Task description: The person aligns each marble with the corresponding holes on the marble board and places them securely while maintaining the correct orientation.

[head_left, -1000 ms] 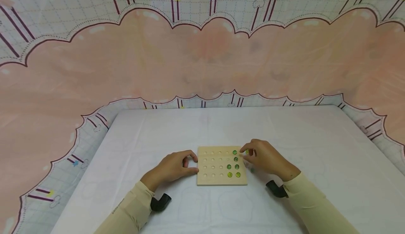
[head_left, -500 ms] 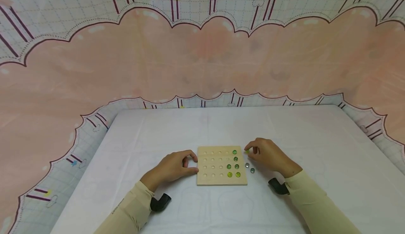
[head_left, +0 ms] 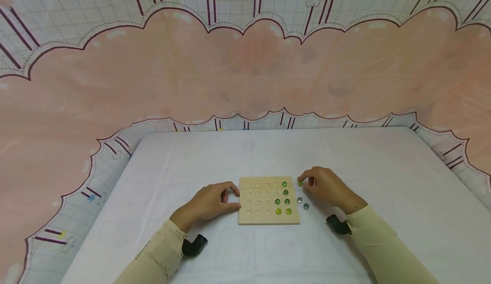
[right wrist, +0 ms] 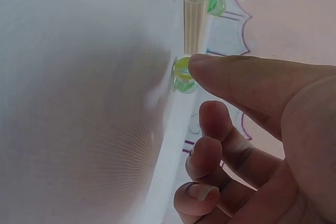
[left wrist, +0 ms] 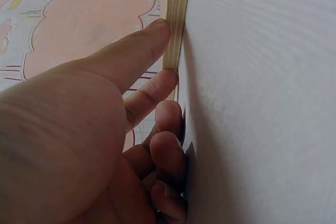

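Note:
A light wooden board with rows of round hollows lies on the white table. Several green and yellow-green marbles sit in hollows at its right side. My left hand rests its thumb and index fingertips against the board's left edge; the left wrist view shows them on its side. Past the right edge, my right hand has thumb and index finger at a yellow-green marble. In the right wrist view the thumb tip meets the yellow marble, while the index finger is hidden.
Two clear greyish marbles, one close to the board and another a little nearer, lie loose below my right hand. The white table reaches back to a patterned cloth backdrop. Black wrist devices hang under both sleeves.
My right hand has drawn back right from the board's upper right corner to the loose yellow-green marble. The two clear marbles have come into fuller view. My left hand has stayed put.

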Motion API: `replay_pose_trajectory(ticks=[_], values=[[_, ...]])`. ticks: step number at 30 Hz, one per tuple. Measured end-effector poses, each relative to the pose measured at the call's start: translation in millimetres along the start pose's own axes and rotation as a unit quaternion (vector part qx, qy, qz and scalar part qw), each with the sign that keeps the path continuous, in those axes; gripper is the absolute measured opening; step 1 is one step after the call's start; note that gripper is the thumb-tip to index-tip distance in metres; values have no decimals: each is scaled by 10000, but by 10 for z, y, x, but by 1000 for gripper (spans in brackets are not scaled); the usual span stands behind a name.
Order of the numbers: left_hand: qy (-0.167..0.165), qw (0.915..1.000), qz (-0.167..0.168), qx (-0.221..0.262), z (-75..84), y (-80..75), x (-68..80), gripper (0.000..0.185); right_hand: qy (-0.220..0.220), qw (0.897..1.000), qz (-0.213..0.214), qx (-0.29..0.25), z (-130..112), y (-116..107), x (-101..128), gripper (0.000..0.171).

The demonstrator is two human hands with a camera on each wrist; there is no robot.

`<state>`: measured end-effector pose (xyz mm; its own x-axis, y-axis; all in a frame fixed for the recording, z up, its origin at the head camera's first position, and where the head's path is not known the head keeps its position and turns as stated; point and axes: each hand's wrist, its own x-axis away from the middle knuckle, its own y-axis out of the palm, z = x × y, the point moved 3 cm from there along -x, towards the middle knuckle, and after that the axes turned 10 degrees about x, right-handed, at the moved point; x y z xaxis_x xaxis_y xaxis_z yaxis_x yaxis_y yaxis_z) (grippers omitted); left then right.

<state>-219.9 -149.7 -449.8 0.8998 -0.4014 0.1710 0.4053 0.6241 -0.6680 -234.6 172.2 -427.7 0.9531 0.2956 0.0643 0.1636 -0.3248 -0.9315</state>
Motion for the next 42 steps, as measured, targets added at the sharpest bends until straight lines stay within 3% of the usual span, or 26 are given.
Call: replay_pose_trajectory(ticks=[17,42], values=[[-43,10000,-2,18,-1,1,2,28,280,9995,-32,-119,52,33,-26,14],[-59,10000,0,55,4,-5,-5,28,347,9994,31,62,54,53,-32,10]])
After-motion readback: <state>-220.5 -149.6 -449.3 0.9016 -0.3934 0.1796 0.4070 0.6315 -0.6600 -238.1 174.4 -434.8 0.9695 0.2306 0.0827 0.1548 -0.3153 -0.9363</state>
